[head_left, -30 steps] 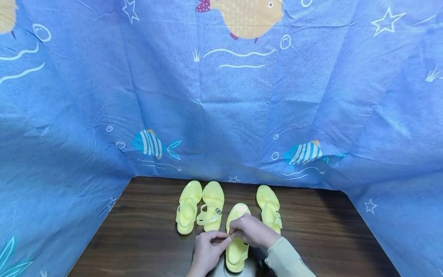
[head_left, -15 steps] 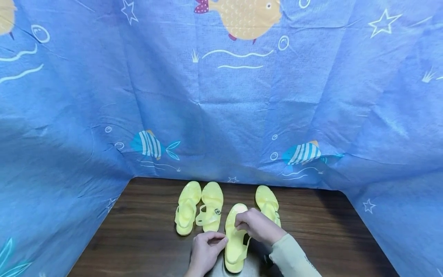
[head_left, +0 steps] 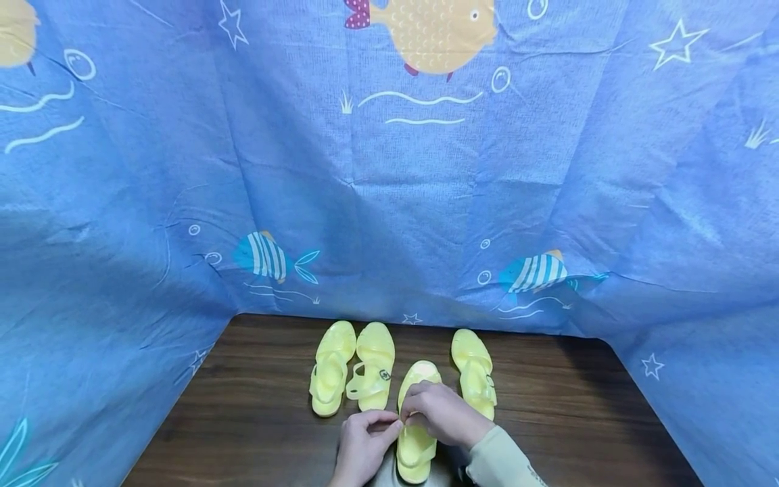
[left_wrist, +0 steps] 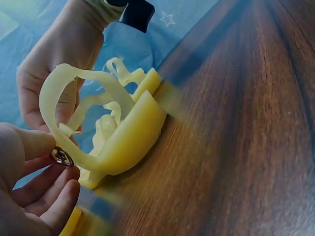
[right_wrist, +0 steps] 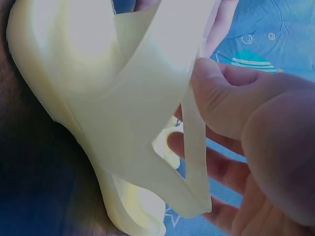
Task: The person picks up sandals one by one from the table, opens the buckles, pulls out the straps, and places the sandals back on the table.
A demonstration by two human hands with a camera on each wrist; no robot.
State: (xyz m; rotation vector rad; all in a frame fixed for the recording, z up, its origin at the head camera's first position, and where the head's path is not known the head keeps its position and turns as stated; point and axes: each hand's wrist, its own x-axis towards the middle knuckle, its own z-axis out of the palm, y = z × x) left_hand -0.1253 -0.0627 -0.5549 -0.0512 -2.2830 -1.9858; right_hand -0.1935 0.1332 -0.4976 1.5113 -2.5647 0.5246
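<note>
A yellow jelly sandal (head_left: 416, 450) stands between my hands, its toe pointing away. My left hand (head_left: 364, 443) is at its left side, pinching the dark metal buckle (left_wrist: 62, 156) between thumb and fingers. From the right, my right hand (head_left: 447, 414) reaches over the sandal and covers its middle. Its thumb and fingers pinch the pale, translucent strap (right_wrist: 195, 137), with the fingertips close to those of the left hand. Seen from the left wrist, the ankle strap (left_wrist: 49, 93) arches up in a loop above the sole.
Two more yellow sandals, one farther left (head_left: 328, 379) and one beside it (head_left: 374, 352), lie behind my left hand. Another yellow sandal (head_left: 471, 358) lies behind my right hand. All are on a dark wooden table (head_left: 255, 406). A blue fish-print cloth (head_left: 389, 203) hangs around the back and sides.
Half a second ago my right hand was farther up and right, apart from the left. Now it is back down by the left fingertips. The left hand has barely moved.
</note>
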